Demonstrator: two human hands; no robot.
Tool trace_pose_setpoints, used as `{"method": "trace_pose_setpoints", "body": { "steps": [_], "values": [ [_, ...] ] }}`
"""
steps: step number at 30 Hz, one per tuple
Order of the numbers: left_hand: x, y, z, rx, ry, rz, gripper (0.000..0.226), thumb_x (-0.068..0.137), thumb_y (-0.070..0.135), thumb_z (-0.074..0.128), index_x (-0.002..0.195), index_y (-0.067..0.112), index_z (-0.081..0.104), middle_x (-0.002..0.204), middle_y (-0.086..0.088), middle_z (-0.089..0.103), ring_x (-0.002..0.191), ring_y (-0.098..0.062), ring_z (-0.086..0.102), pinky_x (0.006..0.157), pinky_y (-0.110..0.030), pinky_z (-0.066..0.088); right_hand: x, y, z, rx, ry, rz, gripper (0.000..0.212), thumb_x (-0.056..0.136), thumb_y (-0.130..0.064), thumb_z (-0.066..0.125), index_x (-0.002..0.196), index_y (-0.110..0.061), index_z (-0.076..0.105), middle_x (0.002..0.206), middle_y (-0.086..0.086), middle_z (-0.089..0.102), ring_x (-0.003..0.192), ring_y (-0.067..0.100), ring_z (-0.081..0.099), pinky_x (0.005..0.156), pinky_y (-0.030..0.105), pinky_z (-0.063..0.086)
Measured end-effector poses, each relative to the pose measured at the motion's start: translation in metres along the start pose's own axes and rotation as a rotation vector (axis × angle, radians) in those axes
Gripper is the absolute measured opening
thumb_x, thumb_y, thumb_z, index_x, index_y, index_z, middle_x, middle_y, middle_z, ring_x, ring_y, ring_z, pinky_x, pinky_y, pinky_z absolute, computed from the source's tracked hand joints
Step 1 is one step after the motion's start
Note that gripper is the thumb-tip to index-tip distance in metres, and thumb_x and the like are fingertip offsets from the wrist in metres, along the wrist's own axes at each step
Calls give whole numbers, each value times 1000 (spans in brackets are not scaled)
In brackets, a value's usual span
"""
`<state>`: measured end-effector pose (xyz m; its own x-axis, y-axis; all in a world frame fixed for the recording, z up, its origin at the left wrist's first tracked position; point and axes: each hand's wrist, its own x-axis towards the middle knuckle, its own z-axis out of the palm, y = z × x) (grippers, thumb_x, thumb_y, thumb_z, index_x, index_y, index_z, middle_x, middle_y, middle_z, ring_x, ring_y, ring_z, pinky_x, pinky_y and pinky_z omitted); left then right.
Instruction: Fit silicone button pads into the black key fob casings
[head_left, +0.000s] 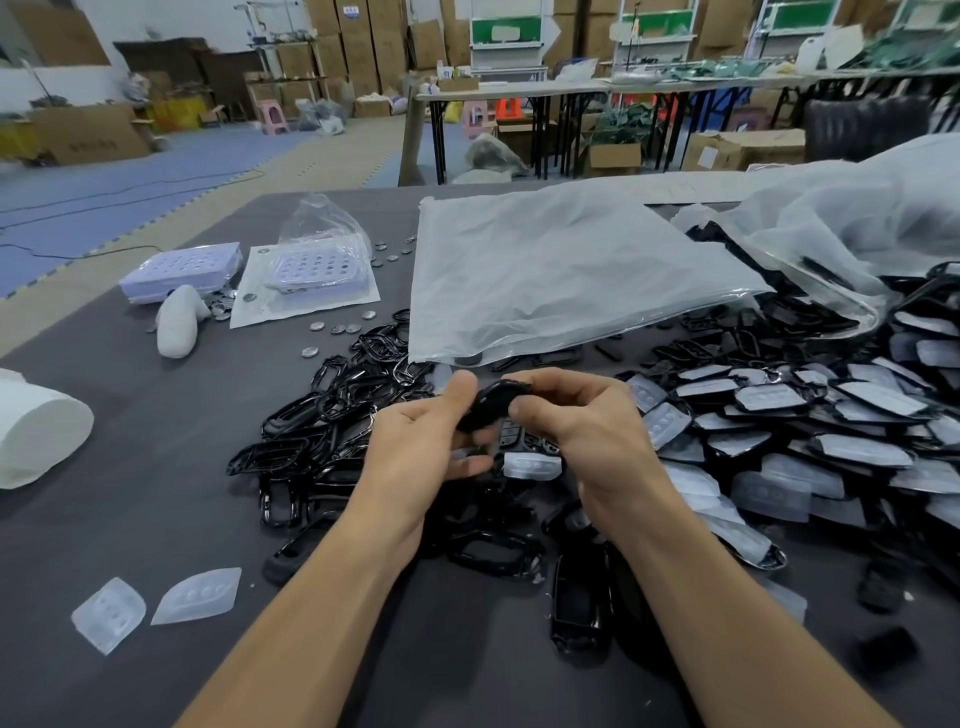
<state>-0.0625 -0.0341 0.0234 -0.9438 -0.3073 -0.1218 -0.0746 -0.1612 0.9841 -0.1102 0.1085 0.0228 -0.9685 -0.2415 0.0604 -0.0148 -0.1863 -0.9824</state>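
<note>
Near edge: we saw two loose translucent silicone button pads (109, 613) lying side by side on the dark grey tabletop (156, 519), well left of the forearms.
Left hand: the left hand (421, 447) gripped one end of a glossy black plastic key fob casing (493, 400), with the thumb laid up against it and the fingers curled beneath.
Right hand: the right hand (582, 421) pinched the other end of that casing, fingers bent over its top.
Task's thing: the casing was held clear of the table between both hands, above the middle of the heaps. We could not tell whether a pad sat inside it.
Just below: another translucent pad (532, 464) lay on the black parts under the hands.
Left heap: empty black casing frames (322, 415) lay tangled just left of the left hand.
Right heap: black casings with pale pads in them (831, 415) were piled to the right.
Beyond: silver coin cells (337, 328) were scattered near a flat clear plastic bag (561, 270).
Far left: two white perforated trays (182, 270) lay side by side.
</note>
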Motion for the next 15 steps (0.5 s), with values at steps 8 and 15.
{"method": "trace_pose_setpoints", "body": {
  "steps": [8, 15],
  "values": [
    [2, 2, -12, -104, -248, -135, 27, 81, -9, 69, 99, 8, 80, 80, -8, 77, 60, -12, 70, 56, -18, 57, 3, -4, -14, -130, -199, -201, 32, 69, 6, 60, 73, -18, 80, 93, 4, 80, 92, 16, 75, 80, 23, 57],
    [12, 6, -24, 36, 4, -98, 28, 93, -15, 59, 102, 6, 75, 83, -8, 75, 59, -12, 68, 56, -18, 56, 2, -3, -20, -592, 69, -213, 32, 82, 1, 68, 75, -28, 80, 72, -17, 76, 71, -1, 71, 67, 14, 53]
  ]
}}
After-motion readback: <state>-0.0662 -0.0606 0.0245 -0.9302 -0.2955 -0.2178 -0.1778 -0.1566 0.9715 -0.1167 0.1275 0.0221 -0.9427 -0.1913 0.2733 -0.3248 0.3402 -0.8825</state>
